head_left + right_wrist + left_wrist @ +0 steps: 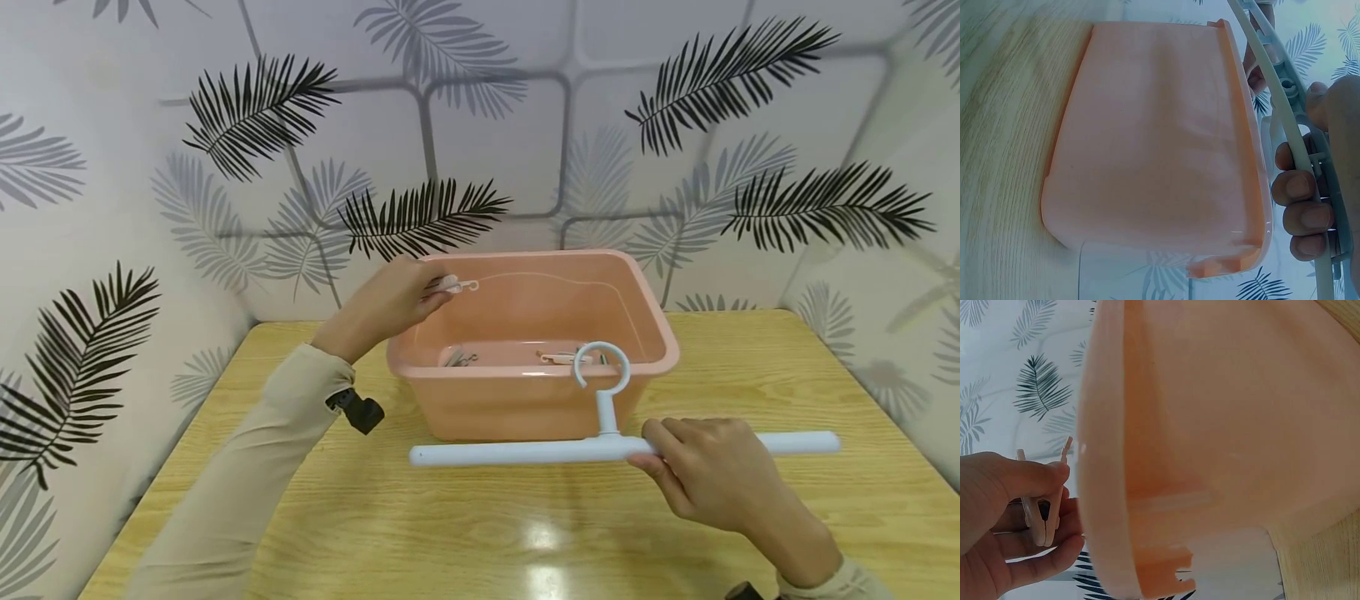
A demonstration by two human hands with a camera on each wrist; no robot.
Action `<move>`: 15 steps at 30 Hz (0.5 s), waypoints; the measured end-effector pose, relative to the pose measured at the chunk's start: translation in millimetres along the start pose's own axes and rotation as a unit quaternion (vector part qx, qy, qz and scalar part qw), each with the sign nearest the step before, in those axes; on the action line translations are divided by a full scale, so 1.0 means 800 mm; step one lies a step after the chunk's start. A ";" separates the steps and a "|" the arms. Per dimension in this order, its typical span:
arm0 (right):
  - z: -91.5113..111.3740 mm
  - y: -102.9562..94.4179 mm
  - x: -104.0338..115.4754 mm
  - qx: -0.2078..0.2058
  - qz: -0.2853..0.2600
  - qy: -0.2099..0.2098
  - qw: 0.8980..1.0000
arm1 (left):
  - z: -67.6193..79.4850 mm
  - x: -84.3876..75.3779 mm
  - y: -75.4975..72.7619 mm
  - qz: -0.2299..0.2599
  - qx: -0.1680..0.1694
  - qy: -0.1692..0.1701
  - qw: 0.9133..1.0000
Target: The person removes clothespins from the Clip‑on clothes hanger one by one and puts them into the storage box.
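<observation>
My left hand [393, 298] pinches a pale pink clothespin [448, 285] with a small hook, over the left side of a pink plastic basin [517, 410]. In the left wrist view the clothespin [1050, 525] sits between thumb and fingers, beside the basin's rim. My right hand [708, 473] grips a light blue hanger [517, 452] by its long straight bar, to the right of its round hook. The hanger is held in front of the basin with the hook upward. In the right wrist view, fingers [1307, 215] curl round the hanger's rail.
Inside the basin lie more clothespins, grey ones [460, 358] at the left and a pale one [564, 359] at the right. The basin stands on a wooden table [360, 517]. Behind it rises a wall [495, 150] with a leaf pattern.
</observation>
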State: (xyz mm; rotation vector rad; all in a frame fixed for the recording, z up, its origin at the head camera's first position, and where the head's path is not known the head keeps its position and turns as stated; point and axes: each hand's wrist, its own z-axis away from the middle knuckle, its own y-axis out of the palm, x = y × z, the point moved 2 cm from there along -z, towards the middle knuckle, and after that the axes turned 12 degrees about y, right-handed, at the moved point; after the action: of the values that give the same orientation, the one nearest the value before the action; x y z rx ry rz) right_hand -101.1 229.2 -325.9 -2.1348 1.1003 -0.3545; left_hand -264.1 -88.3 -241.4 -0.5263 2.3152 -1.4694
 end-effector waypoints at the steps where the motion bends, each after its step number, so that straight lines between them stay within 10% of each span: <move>1: 0.000 0.000 0.000 0.000 0.000 0.000 1.000 | -0.002 0.002 0.001 0.002 0.001 0.000 1.000; 15: 0.006 0.004 -0.003 0.009 0.005 0.002 1.000 | -0.015 0.020 0.012 -0.005 0.016 -0.012 1.000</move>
State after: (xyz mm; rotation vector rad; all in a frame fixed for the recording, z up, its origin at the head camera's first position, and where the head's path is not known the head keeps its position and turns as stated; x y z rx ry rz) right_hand -102.0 231.6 -331.5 -2.1131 1.1058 -0.3621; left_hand -284.8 -83.0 -246.9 -0.5435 2.2698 -1.4952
